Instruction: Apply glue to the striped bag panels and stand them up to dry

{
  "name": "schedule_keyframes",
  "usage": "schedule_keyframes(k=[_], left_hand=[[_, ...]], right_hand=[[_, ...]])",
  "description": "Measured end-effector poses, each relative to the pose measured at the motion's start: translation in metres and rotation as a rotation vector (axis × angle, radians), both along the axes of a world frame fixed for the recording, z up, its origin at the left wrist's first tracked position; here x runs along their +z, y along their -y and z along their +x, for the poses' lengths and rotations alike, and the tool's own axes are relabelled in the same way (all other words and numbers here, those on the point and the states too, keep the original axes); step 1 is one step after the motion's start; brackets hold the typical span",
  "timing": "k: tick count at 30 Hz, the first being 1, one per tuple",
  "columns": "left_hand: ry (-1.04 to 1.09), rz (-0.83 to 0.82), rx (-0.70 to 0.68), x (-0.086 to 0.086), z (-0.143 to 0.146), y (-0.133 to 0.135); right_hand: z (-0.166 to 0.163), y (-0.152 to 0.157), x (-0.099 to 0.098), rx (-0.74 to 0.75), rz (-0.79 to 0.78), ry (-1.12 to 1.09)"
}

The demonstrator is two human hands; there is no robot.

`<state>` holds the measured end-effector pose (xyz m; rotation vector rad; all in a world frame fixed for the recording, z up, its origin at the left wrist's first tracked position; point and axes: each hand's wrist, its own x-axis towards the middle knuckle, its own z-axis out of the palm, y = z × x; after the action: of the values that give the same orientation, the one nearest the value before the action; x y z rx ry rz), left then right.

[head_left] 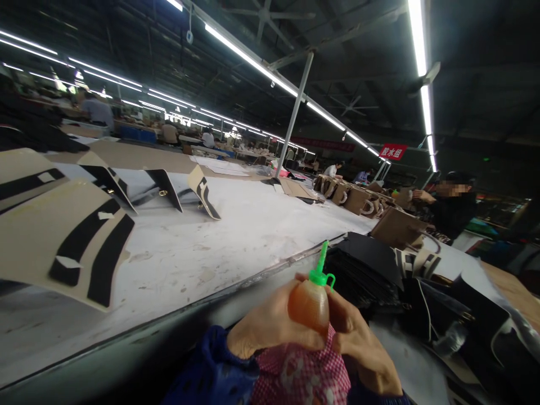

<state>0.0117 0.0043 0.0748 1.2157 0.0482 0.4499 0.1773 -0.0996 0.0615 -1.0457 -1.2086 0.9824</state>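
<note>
A squeeze bottle [310,306] of amber liquid, with a green nozzle cap, stands upright in front of my body. My left hand [270,320] wraps round it from the left, the thumb across its lower front. On the other side my right hand [363,343] is closed against the bottle, with its farther fingers partly hidden behind it. Below the hands is a red-and-white checked cloth [301,371]. To the right of the bottle lies a stack of black sheets [363,270].
Curved cream panels with black strips [63,247] stand on the white-topped table [236,242] at left. More black pieces [459,315] lie at right, near brown bags [354,197]. A co-worker [453,205] is at far right; a post [295,115] rises beyond the table.
</note>
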Motion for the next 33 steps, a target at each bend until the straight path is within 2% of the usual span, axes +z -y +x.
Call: schedule_keyframes(k=[3,7,9,13,19,23,26,29,33], left_hand=[[0.095,-0.132,0.039,-0.005,0.007,0.000],[0.200,-0.362,0.207,-0.015,0.025,0.013],[0.224,-0.435,0.220,-0.021,0.033,0.022],[0.284,-0.584,0.115,-0.030,0.041,0.030],[0.237,-0.630,-0.137,-0.043,0.041,0.026],[0.186,-0.673,-0.343,-0.046,0.043,0.030],[0.173,-0.709,-0.438,-0.045,0.043,0.033],[0.194,-0.732,-0.443,-0.046,0.042,0.035],[0.234,-0.720,-0.329,-0.048,0.042,0.039]], right_hand=[[-0.002,-0.002,-0.005,-0.033,0.021,-0.033],[-0.008,-0.013,-0.013,-0.201,0.159,-0.133],[-0.010,-0.018,-0.014,-0.258,0.204,-0.147],[-0.006,-0.018,-0.008,-0.257,0.167,-0.079],[0.025,-0.008,0.015,-0.312,0.248,0.043],[0.036,-0.008,0.028,-0.255,0.284,0.138],[0.034,-0.009,0.036,-0.226,0.301,0.171],[0.030,-0.007,0.041,-0.228,0.288,0.198],[0.029,-0.004,0.046,-0.226,0.250,0.225]])
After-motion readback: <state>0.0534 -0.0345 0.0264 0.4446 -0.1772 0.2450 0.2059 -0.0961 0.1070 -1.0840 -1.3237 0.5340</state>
